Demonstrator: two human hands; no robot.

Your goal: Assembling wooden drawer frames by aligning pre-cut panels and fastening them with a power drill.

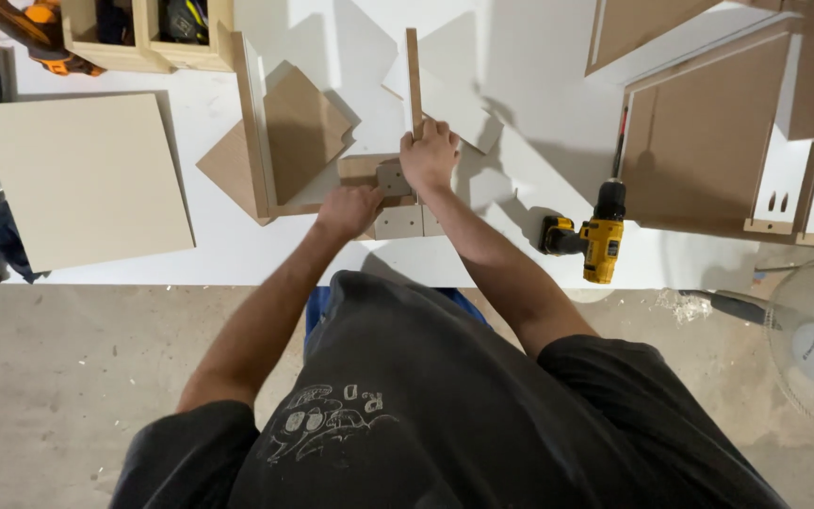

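An upright wooden panel (414, 80) is held in a closed grip by the right hand (429, 155) on the white surface (520, 85). The left hand (349, 209) is pressed flat (fingers closed over nothing) on the front board (398, 222). A yellow drill (595, 240) lies nearby.

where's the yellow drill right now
In the head view the yellow drill lies on the white table near its front edge, to the right of the right hand, just left of the brown panels.
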